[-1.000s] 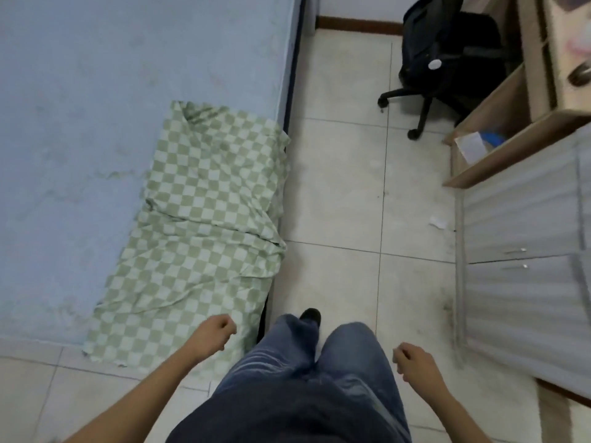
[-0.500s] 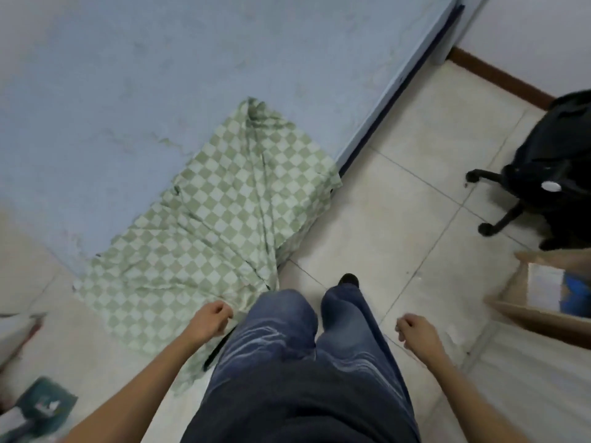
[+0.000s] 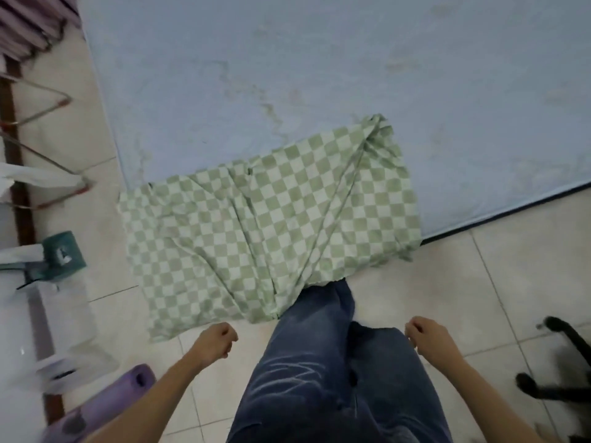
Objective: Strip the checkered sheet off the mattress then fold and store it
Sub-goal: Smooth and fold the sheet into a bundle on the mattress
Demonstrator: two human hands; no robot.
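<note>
Checkered sheet (image 3: 271, 219) edge behind leg (image 3: 316, 318) (hidden); left grip (image 3: 215, 343), right grip (image 3: 428, 338) slack, empty.

Checkered sheet (image 3: 268, 219) lying over the mattress (image 3: 319, 75) near corner and spilling onto the floor (image 3: 447, 282), left hand (image 3: 216, 342) hanging just before its edge, chair base (image 3: 563, 359) standing far right.

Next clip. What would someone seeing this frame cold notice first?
The green-and-white checkered sheet dominates the centre, lying rumpled over the near corner of the bare blue mattress and spilling onto the tiled floor. Below it, the left hand and right hand hang loosely curled on either side of the jeans-clad legs, holding nothing. A purple rolled mat lies at the lower left.
</note>
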